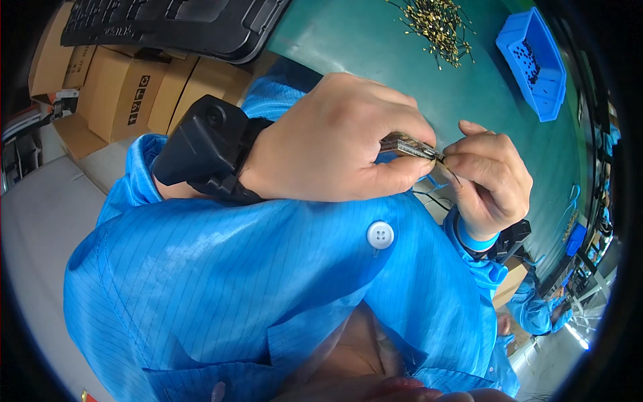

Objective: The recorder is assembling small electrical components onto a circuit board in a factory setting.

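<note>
My left hand (pixel 335 144) is closed around a small flat dark part with silvery edges (pixel 405 145), pinched between thumb and curled fingers. At that part's right end, the fingertips of my right hand (pixel 492 174) press together. From this pinch a short thin wire (pixel 458 179) sticks out downward; its tip looks golden. Where the wire meets the flat part is mostly hidden by my fingers. Both hands are held up in front of my blue work coat, at the near edge of the green table (pixel 348 40).
A loose pile of short black-and-yellow wires (pixel 439 30) lies on the table. To its right stands a blue tray (pixel 552 87) with small dark pieces in it. A black plastic case (pixel 167 27) and cardboard boxes (pixel 124 90) are at the left. Another person's blue sleeve (pixel 532 308) shows at the right.
</note>
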### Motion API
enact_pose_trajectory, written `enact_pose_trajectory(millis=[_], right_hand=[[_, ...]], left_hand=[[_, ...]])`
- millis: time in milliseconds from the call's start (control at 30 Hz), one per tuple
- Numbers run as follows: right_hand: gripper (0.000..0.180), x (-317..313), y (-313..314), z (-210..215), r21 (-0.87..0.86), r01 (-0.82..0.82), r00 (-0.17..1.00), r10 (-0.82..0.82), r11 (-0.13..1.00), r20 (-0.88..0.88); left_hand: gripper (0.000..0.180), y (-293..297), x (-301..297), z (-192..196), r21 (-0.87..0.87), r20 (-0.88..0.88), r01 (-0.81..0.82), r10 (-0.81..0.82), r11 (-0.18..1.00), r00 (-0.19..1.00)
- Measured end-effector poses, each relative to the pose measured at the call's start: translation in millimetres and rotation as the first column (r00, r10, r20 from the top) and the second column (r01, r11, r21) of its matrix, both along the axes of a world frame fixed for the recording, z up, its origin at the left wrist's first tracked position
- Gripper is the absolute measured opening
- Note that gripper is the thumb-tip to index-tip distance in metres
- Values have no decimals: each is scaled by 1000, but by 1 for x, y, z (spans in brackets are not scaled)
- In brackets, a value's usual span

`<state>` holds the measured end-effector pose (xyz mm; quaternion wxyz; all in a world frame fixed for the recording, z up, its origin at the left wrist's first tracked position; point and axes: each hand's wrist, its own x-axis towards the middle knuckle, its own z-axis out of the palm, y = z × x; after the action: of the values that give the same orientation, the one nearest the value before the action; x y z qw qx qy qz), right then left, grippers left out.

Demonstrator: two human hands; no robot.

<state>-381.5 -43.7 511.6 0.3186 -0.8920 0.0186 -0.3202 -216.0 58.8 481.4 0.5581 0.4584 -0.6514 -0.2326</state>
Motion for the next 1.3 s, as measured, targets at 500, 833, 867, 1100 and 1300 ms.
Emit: enact_pose_trajectory(millis=[500, 833, 867, 1100, 1300], right_hand=[[15, 1, 5, 0, -13, 35, 999, -35, 999, 4], [14, 2, 6, 2, 21, 12, 999, -11, 1000, -34], [14, 3, 5, 0, 28, 20, 998, -18, 999, -54], [13, 2, 4, -13, 369, 106, 992, -73, 924, -103], [12, 3, 2, -8, 275, 56, 990, -18, 960, -138]], left_hand=[[12, 1, 0, -1, -3, 10, -3, 3, 1000, 1000], [11, 3, -2, -2, 3, 7, -20, 20, 1000, 1000], [11, 3, -1, -3, 5, 7, -16, 15, 1000, 1000], [11, -1, 5, -2, 139, -44, 19, -13, 990, 999], [12, 2, 5, -2, 152, -58, 30, -22, 988, 998]])
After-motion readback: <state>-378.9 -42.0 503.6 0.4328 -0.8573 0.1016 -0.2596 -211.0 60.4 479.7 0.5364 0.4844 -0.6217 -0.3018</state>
